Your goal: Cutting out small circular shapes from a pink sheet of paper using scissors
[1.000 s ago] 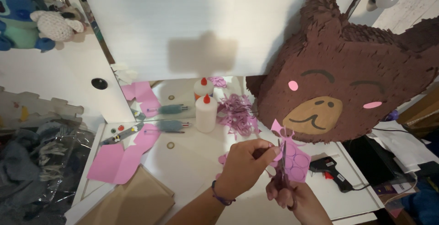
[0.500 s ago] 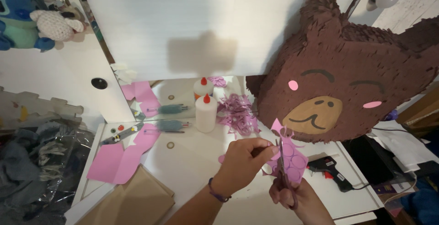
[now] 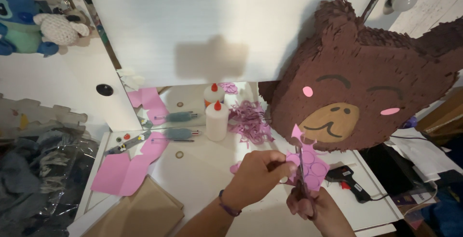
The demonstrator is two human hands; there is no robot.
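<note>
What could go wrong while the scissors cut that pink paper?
The left hand pinches the pink paper right beside the scissors that the right hand works, so the blade might nick a finger. The traced circles sit close together; a wandering cut could spoil a neighbouring one.
</note>
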